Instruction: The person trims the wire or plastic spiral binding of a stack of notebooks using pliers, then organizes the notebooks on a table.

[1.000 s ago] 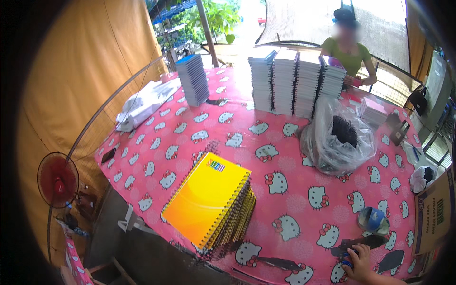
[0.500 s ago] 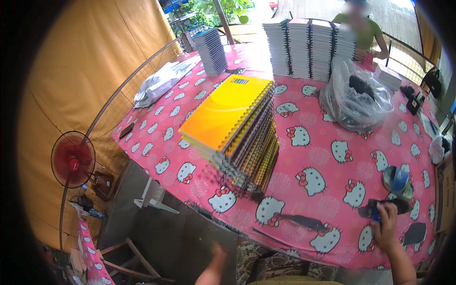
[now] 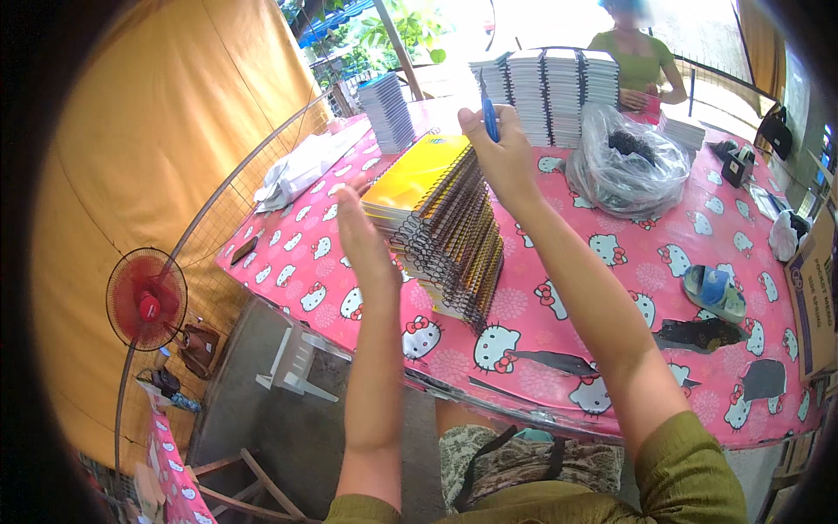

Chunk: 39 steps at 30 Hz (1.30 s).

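A tall, leaning stack of spiral notebooks (image 3: pixel 417 177) with yellow covers stands on the table in front of me. Loose ends of their dark wire coils stick out at the near side. My left hand (image 3: pixel 365 240) is at the stack's left side, fingers stretched and a little blurred, holding nothing. Past the stack's upper right corner, my right hand (image 3: pixel 504 155) grips a slim blue-handled tool (image 3: pixel 490 115) with a thin dark tip pointing up. Its exact kind is too small to tell.
Several notebook stacks (image 3: pixel 561 96) stand at the back, with another stack (image 3: pixel 387 113) at the far left. A clear plastic bag (image 3: pixel 615 188) of black coils and a tape roll (image 3: pixel 716 290) lie to the right. Across the table is a person (image 3: pixel 637 65). A fan (image 3: pixel 147 297) stands left.
My right hand has moved from the dark patch at the table's right up to the stack, carrying the blue-handled tool. My left hand has risen from below the table edge to the stack's left side.
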### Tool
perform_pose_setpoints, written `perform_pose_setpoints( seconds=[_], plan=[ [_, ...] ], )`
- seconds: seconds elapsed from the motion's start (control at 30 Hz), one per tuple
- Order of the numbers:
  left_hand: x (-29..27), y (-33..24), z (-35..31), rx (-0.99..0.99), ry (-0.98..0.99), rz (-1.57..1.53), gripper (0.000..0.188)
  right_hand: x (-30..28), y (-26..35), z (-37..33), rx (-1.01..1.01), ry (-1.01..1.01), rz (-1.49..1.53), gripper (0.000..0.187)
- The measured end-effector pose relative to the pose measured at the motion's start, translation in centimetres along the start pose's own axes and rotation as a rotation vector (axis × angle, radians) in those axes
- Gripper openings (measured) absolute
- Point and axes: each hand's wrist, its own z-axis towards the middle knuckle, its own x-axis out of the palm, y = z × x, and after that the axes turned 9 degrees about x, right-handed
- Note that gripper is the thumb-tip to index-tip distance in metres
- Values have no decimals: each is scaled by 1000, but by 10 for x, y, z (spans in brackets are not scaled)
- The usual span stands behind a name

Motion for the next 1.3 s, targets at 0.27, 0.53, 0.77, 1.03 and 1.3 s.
perform_pose_setpoints(
  seconds=[0.27,0.53,0.77,1.03,1.3],
  plan=[
    [25,15,-6,216,-26,220,39,6,-6,6,-96,-141,26,50],
    [-8,-55,-44,365,204,405,40,-84,31,-48,-471,414,-662,48],
    [15,-54,-59,369,298,339,29,-89,39,-75,-555,346,-784,46],
    [12,-51,-58,357,282,343,20,-85,38,-78,-612,303,-832,47],
    [9,-51,-58,337,254,327,16,-87,41,-68,-634,323,-800,50]
  ],
)
